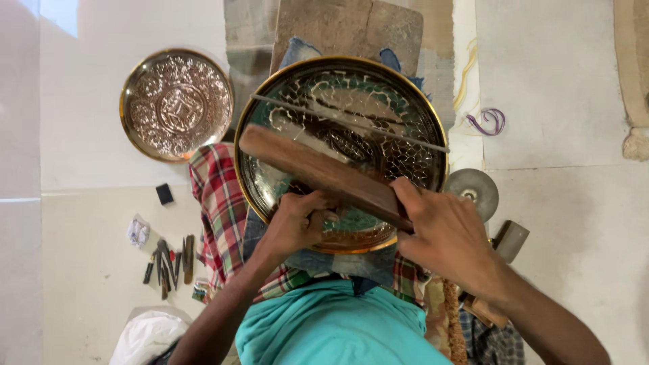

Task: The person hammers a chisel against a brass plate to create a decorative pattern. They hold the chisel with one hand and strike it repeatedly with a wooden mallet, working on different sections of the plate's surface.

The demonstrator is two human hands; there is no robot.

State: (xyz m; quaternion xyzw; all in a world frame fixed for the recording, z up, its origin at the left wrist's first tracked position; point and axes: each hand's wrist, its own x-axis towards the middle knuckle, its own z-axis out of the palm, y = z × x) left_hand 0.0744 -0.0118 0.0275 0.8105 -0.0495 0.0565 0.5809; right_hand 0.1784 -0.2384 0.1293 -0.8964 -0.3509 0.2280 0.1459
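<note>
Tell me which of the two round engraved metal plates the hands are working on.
The larger plate at centre, with green-tinted patterning, crossed by a wooden bat. Left hand and right hand rest on it; the smaller plate lies untouched, upper left.

Large engraved tray (341, 88) fills centre; wooden bar (318, 172) and thin rod (351, 124) cross its face, blocking straight pass. Left hand (297, 223) and right hand (446, 236) crowd near rim. Left: second round tray (177, 105), small tools (169, 260) on floor (88, 223), open gap between. Right floor open past metal disc (473, 191) and cord (490, 122).
</note>
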